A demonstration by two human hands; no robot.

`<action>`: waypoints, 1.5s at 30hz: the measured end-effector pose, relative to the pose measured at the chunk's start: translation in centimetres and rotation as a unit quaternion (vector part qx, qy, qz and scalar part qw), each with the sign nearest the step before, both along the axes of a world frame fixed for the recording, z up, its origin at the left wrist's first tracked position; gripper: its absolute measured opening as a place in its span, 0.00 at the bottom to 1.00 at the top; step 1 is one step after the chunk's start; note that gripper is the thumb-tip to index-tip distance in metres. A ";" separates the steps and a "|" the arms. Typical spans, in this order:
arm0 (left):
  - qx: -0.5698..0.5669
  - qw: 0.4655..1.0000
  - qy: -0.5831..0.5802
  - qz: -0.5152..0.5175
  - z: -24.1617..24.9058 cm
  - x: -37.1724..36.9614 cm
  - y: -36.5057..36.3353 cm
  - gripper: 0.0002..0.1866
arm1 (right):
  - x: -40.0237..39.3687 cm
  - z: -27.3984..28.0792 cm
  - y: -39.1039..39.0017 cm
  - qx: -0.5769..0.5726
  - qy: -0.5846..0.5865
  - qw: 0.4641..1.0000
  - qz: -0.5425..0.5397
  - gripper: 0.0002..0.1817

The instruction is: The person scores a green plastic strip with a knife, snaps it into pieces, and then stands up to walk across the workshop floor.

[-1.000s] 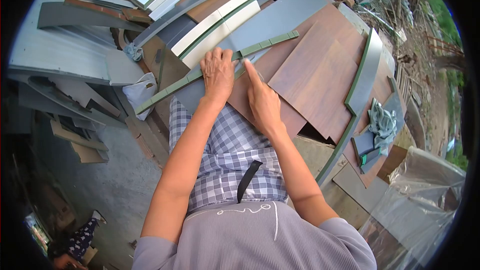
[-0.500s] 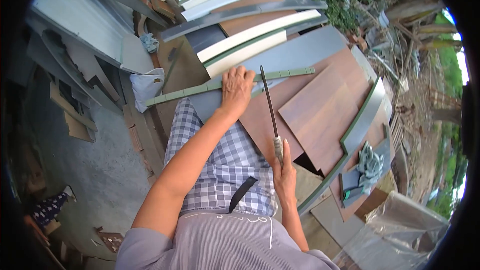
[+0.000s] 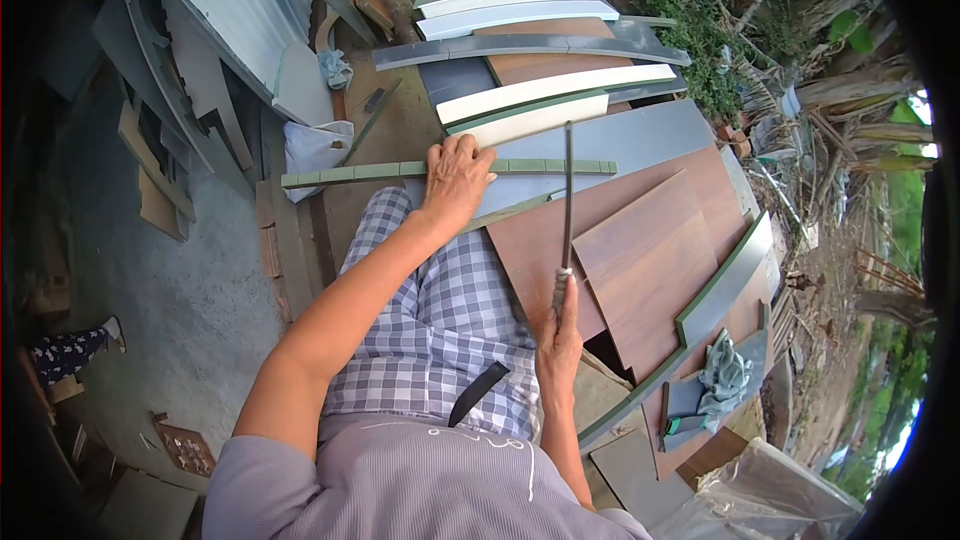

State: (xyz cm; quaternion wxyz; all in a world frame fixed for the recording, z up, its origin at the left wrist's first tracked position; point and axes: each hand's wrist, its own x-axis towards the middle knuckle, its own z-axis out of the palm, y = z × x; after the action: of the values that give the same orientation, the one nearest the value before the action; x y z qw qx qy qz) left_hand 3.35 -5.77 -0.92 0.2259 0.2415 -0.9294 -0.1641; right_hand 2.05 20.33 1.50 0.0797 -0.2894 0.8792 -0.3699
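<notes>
My left hand [image 3: 460,178] is closed over a long green strip [image 3: 555,167] marked with cross lines, which lies across a grey-blue panel [image 3: 640,130]. A slim dark rod-like tool [image 3: 569,190] stands upright in the view, its wrapped handle [image 3: 562,290] held in my right hand [image 3: 559,335]. The rod crosses the strip, right of my left hand; whether they touch I cannot tell. Below the strip lies a second green-edged piece [image 3: 515,210]. Brown wood-look panels [image 3: 650,265] spread out beneath the tool.
White and grey curved strips [image 3: 560,90] lie beyond the strip. At the right are an angled green-edged piece [image 3: 725,280] and a crumpled cloth [image 3: 725,375]. A white bag [image 3: 318,155] and leaning boards [image 3: 205,90] are at the left. Another person's leg [image 3: 75,352] shows lower left.
The view has shifted. The green strip now lies more level, and the tool stands more upright across it. Both hands keep their hold.
</notes>
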 end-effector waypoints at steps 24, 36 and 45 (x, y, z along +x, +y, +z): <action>0.052 0.998 0.035 0.013 -1.1 -5.3 2.8 0.10 | 1.1 1.3 -0.4 0.070 -0.135 0.988 -0.002 0.31; 0.044 0.998 0.040 0.018 -1.3 -5.3 2.8 0.08 | -3.7 1.1 -8.5 0.074 -0.037 0.995 0.050 0.29; 0.087 0.995 0.047 0.026 -0.6 -4.8 2.7 0.08 | -4.2 1.4 -9.6 0.060 0.006 0.996 0.063 0.31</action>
State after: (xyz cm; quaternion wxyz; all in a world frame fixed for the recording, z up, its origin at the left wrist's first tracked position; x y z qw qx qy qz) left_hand -1.50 -3.11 -1.56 0.2516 0.2766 -0.8933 -0.2494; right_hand -2.19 10.72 2.92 0.1146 -0.3417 0.8801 -0.3090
